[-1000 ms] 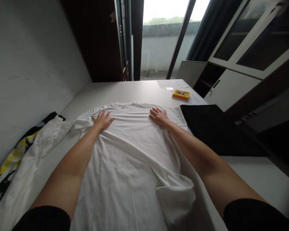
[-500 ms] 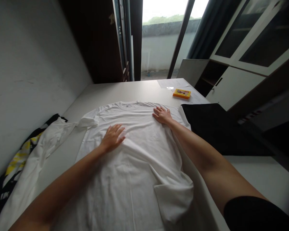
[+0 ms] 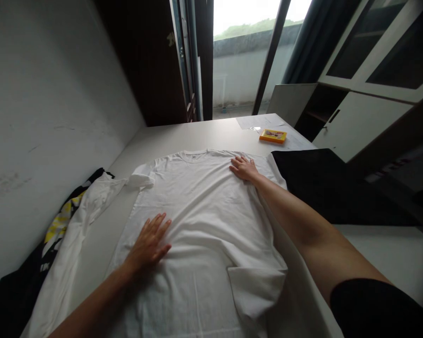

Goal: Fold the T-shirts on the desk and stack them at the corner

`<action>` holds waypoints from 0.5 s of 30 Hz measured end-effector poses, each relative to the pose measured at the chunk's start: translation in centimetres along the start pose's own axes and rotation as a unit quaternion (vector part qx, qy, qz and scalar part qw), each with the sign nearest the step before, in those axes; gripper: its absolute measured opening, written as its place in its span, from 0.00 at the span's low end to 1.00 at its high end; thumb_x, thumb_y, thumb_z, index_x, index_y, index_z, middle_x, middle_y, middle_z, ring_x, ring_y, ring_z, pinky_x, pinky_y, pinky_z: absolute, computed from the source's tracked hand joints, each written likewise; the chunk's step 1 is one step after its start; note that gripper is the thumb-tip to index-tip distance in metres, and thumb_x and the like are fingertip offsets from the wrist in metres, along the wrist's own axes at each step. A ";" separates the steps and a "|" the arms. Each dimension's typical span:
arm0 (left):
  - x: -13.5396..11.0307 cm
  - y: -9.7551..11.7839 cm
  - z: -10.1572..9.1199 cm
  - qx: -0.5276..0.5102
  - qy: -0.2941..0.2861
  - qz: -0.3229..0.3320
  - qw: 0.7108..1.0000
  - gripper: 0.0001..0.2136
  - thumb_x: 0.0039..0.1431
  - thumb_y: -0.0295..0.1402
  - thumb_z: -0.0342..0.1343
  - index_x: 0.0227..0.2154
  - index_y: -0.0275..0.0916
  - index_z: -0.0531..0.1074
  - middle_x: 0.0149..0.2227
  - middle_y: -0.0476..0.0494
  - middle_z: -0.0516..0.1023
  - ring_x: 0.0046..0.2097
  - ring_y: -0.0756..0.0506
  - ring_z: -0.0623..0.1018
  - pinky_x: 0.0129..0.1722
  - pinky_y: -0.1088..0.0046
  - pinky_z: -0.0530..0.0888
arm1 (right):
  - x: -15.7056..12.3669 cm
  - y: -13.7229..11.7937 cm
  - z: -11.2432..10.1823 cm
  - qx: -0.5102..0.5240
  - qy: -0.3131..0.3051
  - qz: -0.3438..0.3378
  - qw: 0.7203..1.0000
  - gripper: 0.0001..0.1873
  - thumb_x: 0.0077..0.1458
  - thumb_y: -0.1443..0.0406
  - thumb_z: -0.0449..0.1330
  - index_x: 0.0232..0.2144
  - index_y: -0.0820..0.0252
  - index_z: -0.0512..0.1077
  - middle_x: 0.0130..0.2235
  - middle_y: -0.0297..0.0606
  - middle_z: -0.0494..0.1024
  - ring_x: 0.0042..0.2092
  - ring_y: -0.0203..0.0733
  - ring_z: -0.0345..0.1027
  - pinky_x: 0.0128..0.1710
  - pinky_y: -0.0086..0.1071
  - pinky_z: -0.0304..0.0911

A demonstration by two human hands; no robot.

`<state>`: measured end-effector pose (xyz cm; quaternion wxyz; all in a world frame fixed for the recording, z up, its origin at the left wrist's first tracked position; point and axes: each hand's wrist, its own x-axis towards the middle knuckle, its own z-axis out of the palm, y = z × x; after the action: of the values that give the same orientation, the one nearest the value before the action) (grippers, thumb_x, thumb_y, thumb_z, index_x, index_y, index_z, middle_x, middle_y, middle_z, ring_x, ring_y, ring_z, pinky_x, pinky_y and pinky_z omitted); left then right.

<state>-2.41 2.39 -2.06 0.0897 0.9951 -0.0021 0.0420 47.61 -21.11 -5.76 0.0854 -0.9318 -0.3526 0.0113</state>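
A white T-shirt (image 3: 204, 216) lies spread flat on the white table (image 3: 183, 136), collar at the far end. My left hand (image 3: 150, 244) rests palm down on the shirt's left side near its middle, fingers stretched out. Up near the shirt's right shoulder, my right hand (image 3: 244, 168) lies flat with spread fingers. The left sleeve (image 3: 141, 180) is bunched at the edge. A folded-over flap of the shirt (image 3: 257, 286) sits at the near right.
A heap of white, black and yellow clothes (image 3: 61, 234) lies along the left wall. A black garment (image 3: 324, 183) lies right of the shirt. A yellow box (image 3: 273, 136) and papers (image 3: 257, 122) sit at the far right of the table.
My left hand has slid from the shirt's left shoulder down toward me along the left side. My right hand has stayed near the right shoulder.
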 end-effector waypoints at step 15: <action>7.4 24.5 1.0 -0.179 -0.142 0.184 0.956 0.07 0.63 0.38 0.60 0.39 0.41 0.73 0.46 0.39 0.78 0.50 0.37 0.75 0.51 0.59 0.73 | -5.5 5.4 -3.9 -0.062 0.066 0.067 0.994 0.28 0.68 0.53 0.51 0.63 0.60 0.69 0.65 0.54 0.66 0.64 0.58 0.57 0.63 0.50 0.53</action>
<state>4.71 -21.91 1.92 0.2557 0.9409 -0.2052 -0.0853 47.38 -29.33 -3.02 0.0496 -0.9554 -0.2834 -0.0665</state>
